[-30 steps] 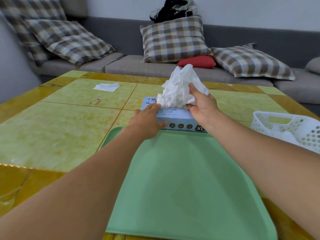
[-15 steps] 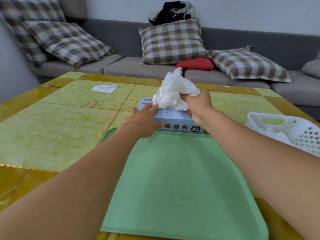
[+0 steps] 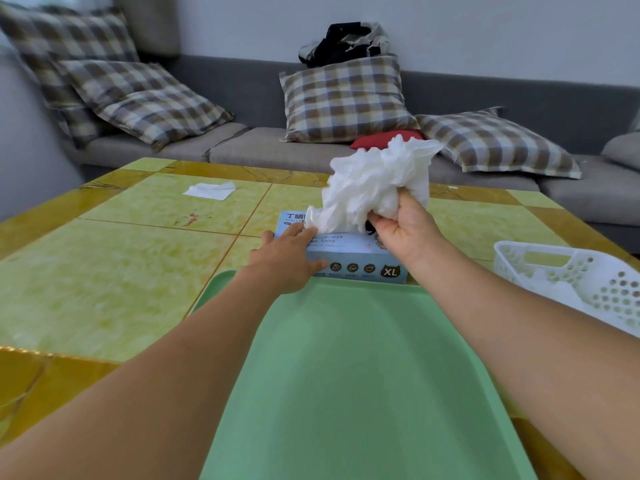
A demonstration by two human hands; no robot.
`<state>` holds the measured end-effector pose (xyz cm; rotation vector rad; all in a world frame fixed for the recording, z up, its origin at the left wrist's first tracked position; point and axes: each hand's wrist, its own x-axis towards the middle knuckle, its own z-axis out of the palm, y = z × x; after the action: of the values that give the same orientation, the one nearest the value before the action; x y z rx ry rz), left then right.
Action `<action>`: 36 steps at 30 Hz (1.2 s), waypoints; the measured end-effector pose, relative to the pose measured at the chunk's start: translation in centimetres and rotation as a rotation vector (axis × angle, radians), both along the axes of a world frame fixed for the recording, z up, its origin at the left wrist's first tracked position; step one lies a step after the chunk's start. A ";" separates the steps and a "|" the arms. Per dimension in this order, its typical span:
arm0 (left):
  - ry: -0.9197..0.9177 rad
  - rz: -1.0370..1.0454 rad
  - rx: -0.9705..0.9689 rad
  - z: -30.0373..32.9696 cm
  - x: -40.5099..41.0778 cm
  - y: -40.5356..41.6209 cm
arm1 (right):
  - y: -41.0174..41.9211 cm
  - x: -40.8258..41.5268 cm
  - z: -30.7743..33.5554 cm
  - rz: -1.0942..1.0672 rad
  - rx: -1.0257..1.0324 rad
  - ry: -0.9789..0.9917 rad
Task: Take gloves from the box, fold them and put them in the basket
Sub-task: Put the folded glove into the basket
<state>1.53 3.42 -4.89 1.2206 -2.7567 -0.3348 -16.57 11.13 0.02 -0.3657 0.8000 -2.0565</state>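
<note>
The right hand (image 3: 403,233) grips a crumpled bunch of white gloves (image 3: 375,187), lifted above the box (image 3: 356,256) with its lower end apparently trailing in the slot; the box sits mid-table at the far edge of the green tray (image 3: 346,375). The left hand (image 3: 285,258) holds the box down, thumb on its front face and fingers on top. Best to pull straight up while pinning the box, so extra gloves don't follow. The box front reads "XL" and "100"; the rest is unclear. The basket (image 3: 581,271) waits at the table's right edge.
</note>
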 end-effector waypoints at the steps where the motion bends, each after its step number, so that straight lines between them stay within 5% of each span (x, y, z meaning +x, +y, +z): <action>1: 0.011 0.005 0.001 -0.1 0.0 0.1 | -0.1 -0.2 0.6 -0.002 -0.009 -0.008; 9: 0.071 -0.022 0.029 0.0 0.4 -0.2 | 0.3 0.8 4.8 0.138 -0.081 0.066; 16: 0.480 -0.039 0.009 2.5 2.3 0.2 | 2.8 3.8 8.3 0.290 -0.106 0.216; 18: 0.772 0.120 0.311 3.8 3.8 0.8 | 3.9 4.8 8.1 0.348 -0.064 0.324; 20: 1.049 0.141 0.896 5.3 5.4 1.5 | 4.7 6.4 6.7 0.424 0.045 0.474; 23: 1.033 -0.059 1.404 7.3 8.6 2.9 | 5.2 9.8 3.0 0.533 0.223 0.654; 27: 0.880 -0.090 1.235 6.8 10.7 5.9 | 5.0 12.2 -0.2 0.542 0.391 0.608; 36: 0.676 0.261 0.761 4.8 14.2 8.5 | 6.6 16.3 1.5 0.839 0.671 0.658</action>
<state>15.73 11.95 -0.10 1.2385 -1.8868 -1.5253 -0.26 17.75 1.51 -0.8312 1.3677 -0.8045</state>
